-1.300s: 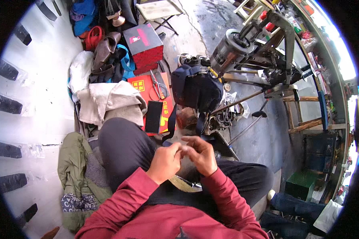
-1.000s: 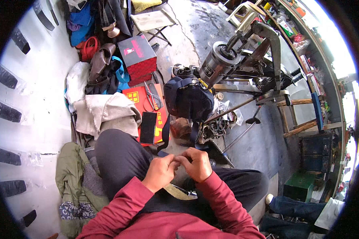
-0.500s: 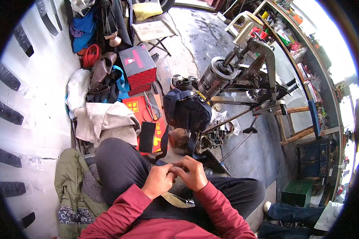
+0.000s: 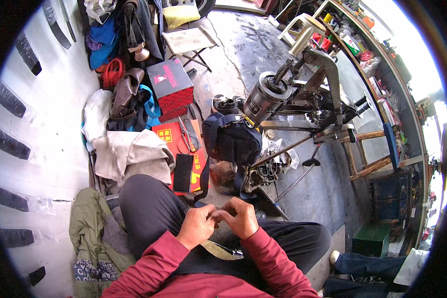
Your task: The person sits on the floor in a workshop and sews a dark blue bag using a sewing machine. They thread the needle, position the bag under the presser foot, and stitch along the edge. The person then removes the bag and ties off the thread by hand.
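My left hand (image 4: 195,227) and my right hand (image 4: 240,219) meet above my lap, fingertips pinched together. Whatever lies between them is too small or too hidden to make out. Just beyond the fingers hang the dark straps of a navy bag (image 4: 236,141), which rests against the sewing machine (image 4: 268,99). Beneath my hands a tan strip (image 4: 222,251) lies between my legs. Past my left knee are a black phone (image 4: 183,173) and a pair of scissors (image 4: 185,136) on a red printed sheet (image 4: 166,131).
Folded beige cloth (image 4: 134,151) and a green jacket (image 4: 92,223) lie on the left. A red and black box (image 4: 170,82) stands farther off, near a folding stool (image 4: 189,40). Cluttered shelves (image 4: 377,84) line the right side. A person's jeans-clad leg (image 4: 365,263) shows at lower right.
My hands stay together in nearly the same place, with only a slight shift of the fingers. The whole view has moved a little.
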`<act>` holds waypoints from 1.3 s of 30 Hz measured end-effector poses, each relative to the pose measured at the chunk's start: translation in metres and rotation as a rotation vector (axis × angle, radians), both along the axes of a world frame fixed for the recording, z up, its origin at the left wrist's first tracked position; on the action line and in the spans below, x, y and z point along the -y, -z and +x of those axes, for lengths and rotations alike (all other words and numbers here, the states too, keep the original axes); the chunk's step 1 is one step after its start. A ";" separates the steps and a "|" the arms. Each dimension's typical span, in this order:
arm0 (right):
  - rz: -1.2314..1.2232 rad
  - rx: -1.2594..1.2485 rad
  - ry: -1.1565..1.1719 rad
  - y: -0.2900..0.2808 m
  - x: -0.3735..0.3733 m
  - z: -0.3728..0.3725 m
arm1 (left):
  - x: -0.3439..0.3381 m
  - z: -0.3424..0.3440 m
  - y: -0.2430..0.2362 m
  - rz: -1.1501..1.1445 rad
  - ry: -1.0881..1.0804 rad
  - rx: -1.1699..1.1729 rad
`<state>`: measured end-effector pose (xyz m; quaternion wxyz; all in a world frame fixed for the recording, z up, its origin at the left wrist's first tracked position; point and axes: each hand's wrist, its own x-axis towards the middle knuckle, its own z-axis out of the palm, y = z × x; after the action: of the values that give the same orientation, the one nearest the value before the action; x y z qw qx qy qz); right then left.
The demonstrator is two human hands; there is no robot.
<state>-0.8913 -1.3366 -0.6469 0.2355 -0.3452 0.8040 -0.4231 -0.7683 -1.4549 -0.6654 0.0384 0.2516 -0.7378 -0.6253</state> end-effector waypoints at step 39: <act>-0.099 0.023 -0.001 0.005 -0.007 0.006 | -0.002 0.001 -0.007 0.003 0.018 0.002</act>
<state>-0.8852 -1.3299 -0.6524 0.2274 -0.3519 0.7791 -0.4663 -0.7670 -1.4531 -0.6584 0.0317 0.2456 -0.7390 -0.6265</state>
